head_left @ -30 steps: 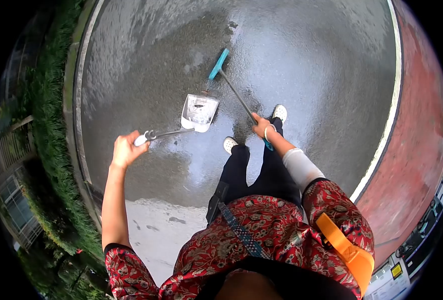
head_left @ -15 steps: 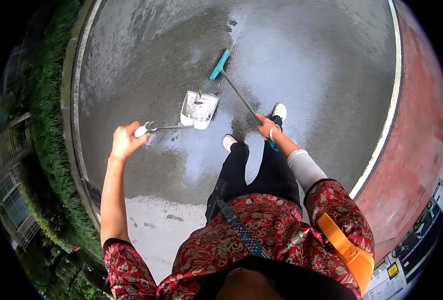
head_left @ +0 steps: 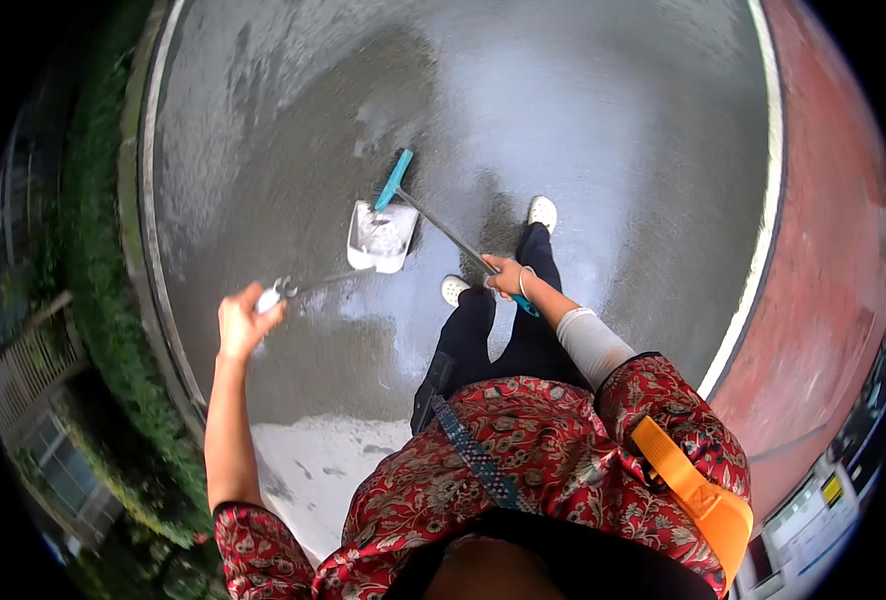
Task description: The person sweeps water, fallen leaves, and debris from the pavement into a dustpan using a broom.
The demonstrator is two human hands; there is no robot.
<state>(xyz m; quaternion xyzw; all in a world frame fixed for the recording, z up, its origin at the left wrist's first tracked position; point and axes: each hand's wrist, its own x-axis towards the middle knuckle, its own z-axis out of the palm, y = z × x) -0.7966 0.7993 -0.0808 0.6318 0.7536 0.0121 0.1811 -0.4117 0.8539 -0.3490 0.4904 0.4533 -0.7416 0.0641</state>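
Observation:
My left hand [head_left: 244, 324] is closed round the white grip of a long-handled dustpan [head_left: 391, 263]. The white pan rests on the wet ground ahead of me, with a small dark bit and some murky wet residue inside. My right hand [head_left: 504, 277] grips the grey pole of a broom [head_left: 395, 180] near its teal end. The broom's teal head is at the pan's open far edge, partly overlapping it; whether they touch I cannot tell. Bristles are hard to make out.
Wet grey pavement [head_left: 583, 130] lies around my white clogs [head_left: 542, 213]. A white line [head_left: 769, 190] and red paving run along the right. At the left are a curb and a green hedge [head_left: 103, 260]. A parked vehicle [head_left: 813, 525] shows at lower right.
The broom head has come back toward me and left, from beyond the dustpan to its open edge. My right hand moved left and slightly lower. The dustpan sits slightly lower and left in view.

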